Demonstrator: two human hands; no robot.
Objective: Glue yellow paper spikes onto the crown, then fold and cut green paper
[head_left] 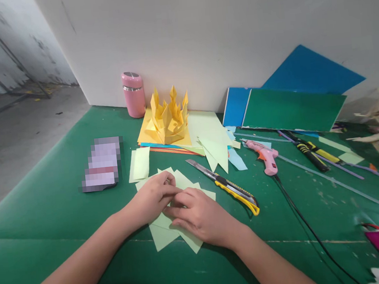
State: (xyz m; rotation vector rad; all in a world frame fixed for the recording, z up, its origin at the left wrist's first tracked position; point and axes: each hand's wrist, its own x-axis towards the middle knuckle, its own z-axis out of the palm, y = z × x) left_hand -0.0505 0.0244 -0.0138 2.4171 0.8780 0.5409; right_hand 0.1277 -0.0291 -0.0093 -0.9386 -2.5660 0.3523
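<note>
Several pale green paper pieces (165,238) lie overlapped, with their corners fanned outward, on the green tabletop. Above their middle, my left hand (154,196) has its fingers curled and pinched on the paper. My right hand (198,212) meets it from the other side, its bent fingers closed on the same paper. The fingertips of both hands touch or nearly touch, and they hide the pinched spot. Just right of the paper lies a yellow utility knife (227,185), blade out. A small stack of pale green slips (140,164) sits beyond my left hand.
Behind stand a yellow folded-paper crown (170,123) on stacked coloured paper and a pink flask (134,96). A pink glue gun (266,157) trails its black cord (304,220) at right, near pliers (311,155) and glue sticks. A blurred-out object (101,164) lies left.
</note>
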